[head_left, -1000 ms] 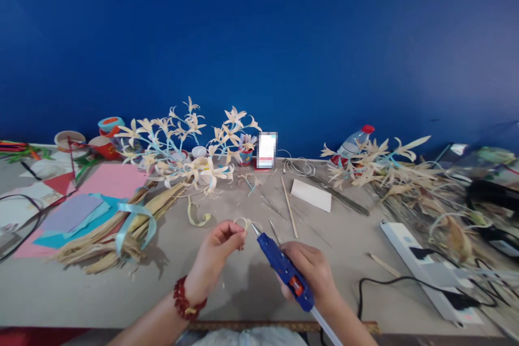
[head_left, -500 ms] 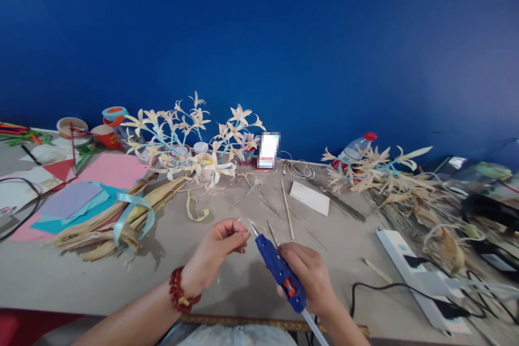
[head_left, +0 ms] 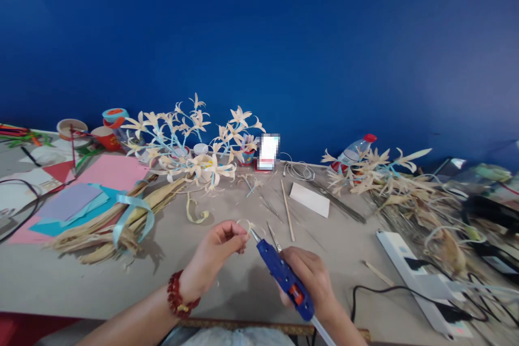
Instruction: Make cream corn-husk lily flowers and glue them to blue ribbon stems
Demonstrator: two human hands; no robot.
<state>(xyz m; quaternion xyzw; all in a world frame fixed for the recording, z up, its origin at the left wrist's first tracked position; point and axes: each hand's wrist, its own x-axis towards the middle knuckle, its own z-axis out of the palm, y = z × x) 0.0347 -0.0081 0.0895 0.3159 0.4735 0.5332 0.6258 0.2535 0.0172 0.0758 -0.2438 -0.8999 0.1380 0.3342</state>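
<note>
Two bare hands at work over a grey-brown tabletop (head_left: 251,294). Clock centred on the small pale piece (head_left: 251,225), twelve toward the blue wall (head_left: 259,48).

Left hand (head_left: 222,243), at eight: thumb and forefinger pinched together on the pale piece, other fingers curled under. Thin curled strands stand out from it. Red bead bracelet (head_left: 180,295) on this wrist.

Right hand (head_left: 307,270), at four: fingers wrapped round a blue glue gun (head_left: 279,270), closed on its body. Nozzle points toward ten, its metal tip right by the pale piece; contact cannot be told. Trigger hidden, so cannot tell whether it is squeezed. Clear glue stick (head_left: 322,330) juts from the rear, toward five.

Pointed metal tool (head_left: 273,233) between three and four, tip toward eleven, far end lost behind the right hand; cannot tell whether held.

Around: curled pale strip (head_left: 197,215) between nine and ten; bundle of dried husks (head_left: 105,227) with blue ribbon (head_left: 148,219) at nine; cream flowers (head_left: 200,121) on blue stems at eleven; thin wooden stick (head_left: 288,211) and white card (head_left: 310,200) at two; white power strip (head_left: 405,265) between three and four.
</note>
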